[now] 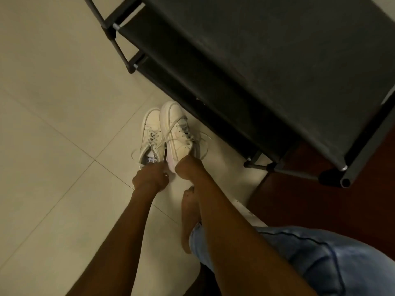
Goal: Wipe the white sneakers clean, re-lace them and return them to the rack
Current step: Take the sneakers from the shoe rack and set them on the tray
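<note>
The left sneaker [149, 133] and right sneaker [178, 133] lay side by side, toes toward 12 o'clock, down by the tiled floor [59, 124]. The black rack [256, 52] stood at their 2 o'clock. The person's left grip [149, 178] was curled round the left sneaker's heel. The right grip [188, 166] was clamped on the heel of the right sneaker, which leaned sideways. Laces [157, 136] trailed loose. A bare foot [189, 212] rested at 6 o'clock.

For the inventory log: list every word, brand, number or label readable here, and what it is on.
None can be read.
The white sneakers show no legible brand; one insole bears a blurred pattern, not clear letters.
The black rack shows no label.
</note>
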`<control>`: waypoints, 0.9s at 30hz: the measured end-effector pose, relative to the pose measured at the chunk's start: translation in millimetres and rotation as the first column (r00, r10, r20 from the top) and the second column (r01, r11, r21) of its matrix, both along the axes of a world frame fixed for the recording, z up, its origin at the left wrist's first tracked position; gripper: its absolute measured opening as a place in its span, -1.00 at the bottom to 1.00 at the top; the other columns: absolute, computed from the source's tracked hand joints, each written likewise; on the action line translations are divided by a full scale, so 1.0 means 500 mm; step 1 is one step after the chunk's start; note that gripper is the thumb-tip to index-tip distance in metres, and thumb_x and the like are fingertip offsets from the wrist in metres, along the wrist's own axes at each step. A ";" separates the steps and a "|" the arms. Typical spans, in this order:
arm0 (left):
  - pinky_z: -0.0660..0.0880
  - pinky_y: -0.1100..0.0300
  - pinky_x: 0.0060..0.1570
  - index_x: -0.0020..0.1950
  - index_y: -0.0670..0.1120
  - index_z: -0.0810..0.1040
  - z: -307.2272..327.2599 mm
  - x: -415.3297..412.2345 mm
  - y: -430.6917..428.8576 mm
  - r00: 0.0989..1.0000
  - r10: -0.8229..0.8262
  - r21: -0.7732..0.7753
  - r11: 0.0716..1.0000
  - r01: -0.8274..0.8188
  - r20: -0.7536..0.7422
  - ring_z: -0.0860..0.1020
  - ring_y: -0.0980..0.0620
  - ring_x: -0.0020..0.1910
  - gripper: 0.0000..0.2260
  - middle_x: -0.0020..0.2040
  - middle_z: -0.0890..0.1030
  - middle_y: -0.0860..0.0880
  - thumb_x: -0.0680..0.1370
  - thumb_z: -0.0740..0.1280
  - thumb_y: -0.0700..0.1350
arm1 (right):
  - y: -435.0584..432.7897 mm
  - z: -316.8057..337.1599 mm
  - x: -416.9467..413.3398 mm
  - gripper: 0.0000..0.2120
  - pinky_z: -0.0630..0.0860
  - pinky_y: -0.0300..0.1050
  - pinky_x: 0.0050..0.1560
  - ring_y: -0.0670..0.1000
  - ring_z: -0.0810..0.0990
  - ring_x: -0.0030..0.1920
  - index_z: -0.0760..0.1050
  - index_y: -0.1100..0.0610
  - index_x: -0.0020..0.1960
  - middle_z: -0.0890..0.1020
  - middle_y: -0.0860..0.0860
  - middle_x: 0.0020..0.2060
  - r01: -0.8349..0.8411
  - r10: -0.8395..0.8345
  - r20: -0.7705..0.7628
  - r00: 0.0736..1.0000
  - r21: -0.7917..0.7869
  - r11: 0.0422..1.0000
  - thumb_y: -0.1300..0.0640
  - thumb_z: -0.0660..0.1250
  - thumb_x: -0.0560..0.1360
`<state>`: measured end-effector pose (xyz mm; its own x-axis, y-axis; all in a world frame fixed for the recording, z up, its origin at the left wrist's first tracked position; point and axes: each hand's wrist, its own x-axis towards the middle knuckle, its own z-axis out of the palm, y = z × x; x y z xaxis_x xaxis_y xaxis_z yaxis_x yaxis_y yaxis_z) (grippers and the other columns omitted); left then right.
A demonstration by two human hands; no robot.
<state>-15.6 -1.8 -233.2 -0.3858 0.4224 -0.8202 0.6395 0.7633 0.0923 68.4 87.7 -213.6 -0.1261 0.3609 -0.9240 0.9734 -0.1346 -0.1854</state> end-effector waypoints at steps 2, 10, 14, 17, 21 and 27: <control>0.62 0.00 0.11 0.36 0.15 0.50 -0.005 -0.002 -0.008 0.997 0.021 -0.044 0.999 -0.018 0.078 0.64 -0.14 0.10 -0.68 0.26 0.59 -0.06 0.60 0.28 0.07 | -0.002 0.002 -0.006 -0.45 0.45 -0.08 0.19 0.20 0.47 0.31 0.31 0.32 0.42 0.48 0.23 0.31 -0.023 0.026 -0.049 0.998 0.064 0.998 0.05 0.33 0.55; 0.49 0.05 -0.07 0.21 0.03 0.66 0.041 0.006 -0.011 0.978 0.105 0.213 0.975 -0.064 -0.183 0.61 -0.26 0.05 -0.70 0.09 0.67 -0.15 0.56 0.26 -0.19 | 0.031 0.112 -0.020 -0.67 0.42 0.00 0.32 0.17 0.44 0.32 0.48 0.18 0.29 0.48 0.16 0.30 0.009 0.077 -0.258 0.963 0.318 0.948 0.20 0.35 0.53; 0.40 0.12 -0.15 0.17 0.07 0.68 0.133 -0.004 -0.002 0.971 0.082 0.207 0.978 -0.035 -0.226 0.61 -0.26 0.04 -0.73 0.07 0.67 -0.13 0.59 0.25 -0.13 | 0.040 0.185 -0.012 -0.43 0.30 -0.06 0.40 0.14 0.33 0.43 0.24 0.20 0.48 0.34 0.15 0.44 -0.176 0.241 -0.163 0.957 0.338 0.924 0.11 0.35 0.55; 0.40 0.13 -0.16 0.18 0.13 0.66 0.224 0.001 -0.006 0.966 0.054 0.197 0.980 -0.004 -0.251 0.61 -0.23 0.05 -0.70 0.08 0.67 -0.10 0.59 0.24 -0.14 | 0.017 0.250 -0.003 -0.62 0.44 -0.06 0.28 0.12 0.49 0.28 0.41 0.19 0.34 0.51 0.15 0.28 -0.259 0.316 -0.089 0.945 0.387 0.885 0.13 0.33 0.56; 0.39 0.14 -0.14 0.21 0.17 0.65 0.355 0.021 -0.022 0.956 0.037 0.246 0.969 0.037 -0.290 0.62 -0.19 0.06 -0.66 0.14 0.66 -0.08 0.58 0.24 -0.17 | -0.020 0.356 0.016 -0.74 0.56 0.01 0.14 0.12 0.58 0.13 0.49 0.20 0.22 0.58 0.15 0.15 -0.341 0.442 -0.028 0.897 0.593 0.729 0.16 0.30 0.56; 0.38 0.13 -0.16 0.21 0.17 0.65 0.537 0.069 -0.073 0.937 0.017 0.341 0.934 0.110 -0.349 0.61 -0.19 0.03 -0.66 0.14 0.64 -0.04 0.58 0.24 -0.17 | -0.076 0.538 0.096 -0.72 0.50 -0.01 0.18 0.15 0.51 0.17 0.47 0.12 0.29 0.47 0.16 0.25 -0.268 0.480 -0.129 0.868 0.692 0.670 0.20 0.27 0.58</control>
<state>18.9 -38.4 35.3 -0.5871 0.6813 -0.4373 0.7137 0.6905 0.1176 116.6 49.7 55.5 -0.5930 0.7043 -0.3901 0.8030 0.4819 -0.3507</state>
